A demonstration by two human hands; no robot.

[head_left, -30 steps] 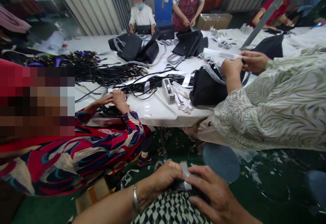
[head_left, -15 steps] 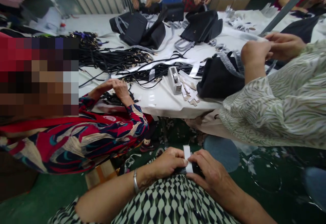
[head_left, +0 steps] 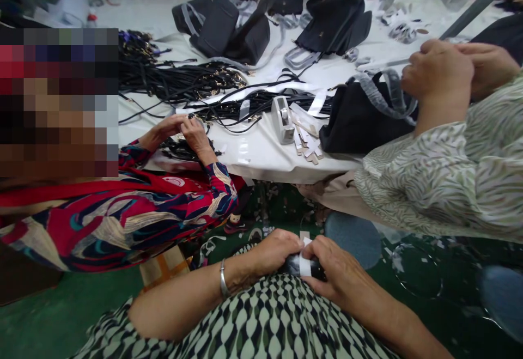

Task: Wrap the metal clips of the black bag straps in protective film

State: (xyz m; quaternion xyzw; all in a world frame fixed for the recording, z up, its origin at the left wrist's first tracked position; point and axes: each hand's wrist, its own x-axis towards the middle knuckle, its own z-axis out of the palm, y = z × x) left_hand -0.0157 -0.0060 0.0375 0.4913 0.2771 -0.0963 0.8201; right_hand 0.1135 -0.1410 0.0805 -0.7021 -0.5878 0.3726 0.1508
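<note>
Close to my waist, both hands work on a small dark, shiny bundle with a white strip lying across it. My left hand, below a silver bangle, pinches the strip's upper end between thumb and fingers. Curled around the bundle's right side is my right hand, its thumb below and its fingers on top near the strip. What the bundle is made of cannot be made out, as the hands cover much of it.
A white-covered table ahead bears black straps, a tape dispenser, card pieces and black handbags. Co-workers' hands are busy left and right. A blue stool stands beyond my right hand.
The white strip's end stood up above my fingers earlier; now it sits lower, with my left fingers over it. The co-worker's hands at right have shifted rightward. The view has tilted down slightly.
</note>
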